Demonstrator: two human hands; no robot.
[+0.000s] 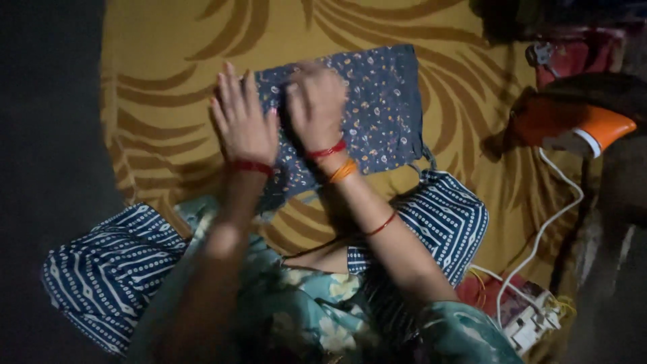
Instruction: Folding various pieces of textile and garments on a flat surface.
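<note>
- On the mustard-yellow cloth with brown swirl stripes [168, 81], right in front of the seated person, lies a folded dark-blue piece of fabric with small orange and white print [384, 108]. Its long axis runs left to right across the view, tilted a bit so the right end sits higher.
- Left hand [244, 121] is flat, fingers stretched out and together, palm down on the fabric's left edge, half on the fabric and half over the yellow cloth. Not gripping anything, as far as can be seen.
- Right hand [317, 104] is just beside it, touching or nearly so, curled down on the fabric's left part. Whether it's pinching a fold or just pressing is hard to tell, it's blurred.
- So both hands crowd the left end, and most of the fabric stretches away to the right of them. Right hand is the nearer one to that free stretch.
- Off to the right, well apart from the hands, an orange and white electric iron [579, 128] sits with its white cord [546, 229] trailing down to a white plug strip [532, 323].
</note>
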